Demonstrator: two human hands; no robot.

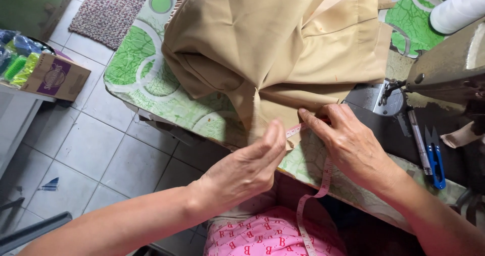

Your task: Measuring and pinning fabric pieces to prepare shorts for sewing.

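A large piece of tan fabric (pixel 283 38) lies bunched on a table covered with a green patterned cloth (pixel 136 69). My left hand (pixel 247 167) pinches the fabric's lower edge at the table's front, thumb up against the cloth. My right hand (pixel 348 142) presses a pink measuring tape (pixel 323 185) flat against the same edge with its fingertips. The tape runs under that hand and hangs down over my lap.
A sewing machine (pixel 444 74) stands at the right with a white thread cone (pixel 457 8) behind it. Blue thread snips (pixel 435 157) and a pen (pixel 418 140) lie on the machine bed. A cardboard box (pixel 55 76) with bagged items sits at left, above a tiled floor.
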